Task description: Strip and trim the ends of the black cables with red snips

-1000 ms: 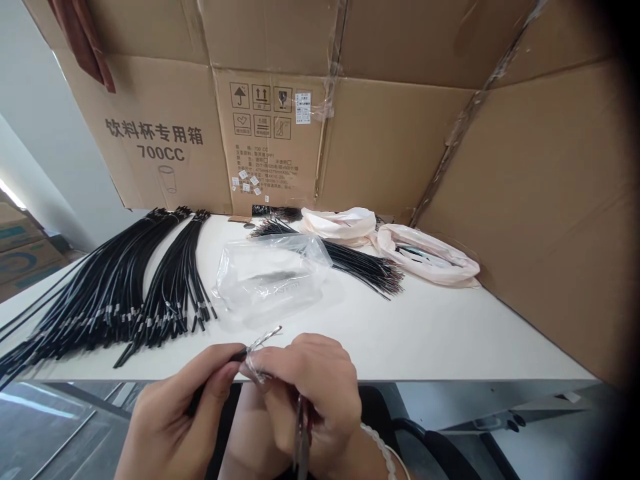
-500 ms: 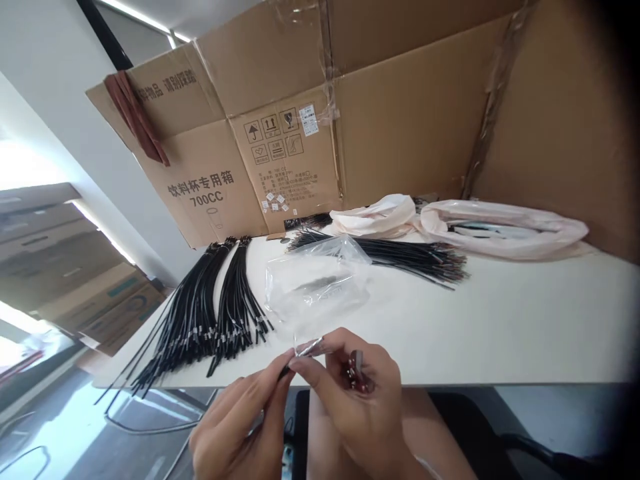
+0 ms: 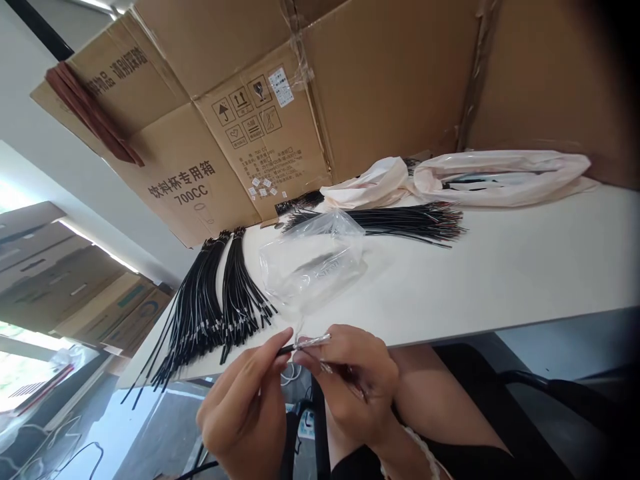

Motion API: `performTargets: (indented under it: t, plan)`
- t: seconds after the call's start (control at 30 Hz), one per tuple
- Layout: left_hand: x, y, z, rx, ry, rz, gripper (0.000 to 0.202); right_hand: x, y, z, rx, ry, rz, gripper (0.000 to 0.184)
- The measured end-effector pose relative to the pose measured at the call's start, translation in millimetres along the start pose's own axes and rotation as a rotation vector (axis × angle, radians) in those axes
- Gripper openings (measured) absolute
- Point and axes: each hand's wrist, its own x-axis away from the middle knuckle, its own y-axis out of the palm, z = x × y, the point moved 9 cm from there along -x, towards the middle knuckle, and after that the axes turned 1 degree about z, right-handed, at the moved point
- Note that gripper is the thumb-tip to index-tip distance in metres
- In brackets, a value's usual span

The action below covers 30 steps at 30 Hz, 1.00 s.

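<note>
My left hand point(image 3: 253, 400) pinches a thin black cable point(image 3: 286, 349) between thumb and forefinger. A shiny silver, foil-like end point(image 3: 315, 341) comes out of the cable and points right. Close beside it, the thumb and forefinger of my right hand point(image 3: 350, 380) are closed on this silver part. Curled fingers of that hand also hold something dark red and shiny point(image 3: 357, 387) in the palm; its kind is mostly hidden. A thin whitish strand point(image 3: 299, 325) rises from the cable where my two hands meet. Both hands are just over the table's front edge.
Two bundles of black cables point(image 3: 200, 303) lie on the white table point(image 3: 525, 267) at left. Behind my hands is a clear plastic bag point(image 3: 313, 267). Another cable bundle point(image 3: 400, 220) and pale pink bags point(image 3: 500, 193) lie farther back, before a cardboard wall point(image 3: 390, 100).
My view has shifted, and the table edge now slants up to the right. The silver end sticks out more plainly between my hands. The red thing in my right palm is more covered.
</note>
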Motion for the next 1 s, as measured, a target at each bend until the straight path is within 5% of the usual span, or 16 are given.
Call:
performTargets:
  t: [0.17,0.33,0.6,1.0]
  plan:
    - [4.3,-8.6,-15.9,-0.019,-0.25,-0.009,0.011,4.4,6.9,-27.8,0.235,-0.302,-0.083,0.017]
    - [9.1,-12.1,-20.8,0.017,-0.369,0.001,0.009,12.7,12.2,-36.6,0.33,-0.347,-0.129,0.021]
    - [-0.1,3.6,4.3,-0.018,0.021,-0.106,0.012,13.2,-11.4,-11.7,0.211,-0.003,0.108,0.014]
    - [-3.8,1.6,25.3,-0.139,0.21,-0.062,0.01,17.3,-11.4,-0.8,0.192,0.154,0.049,0.02]
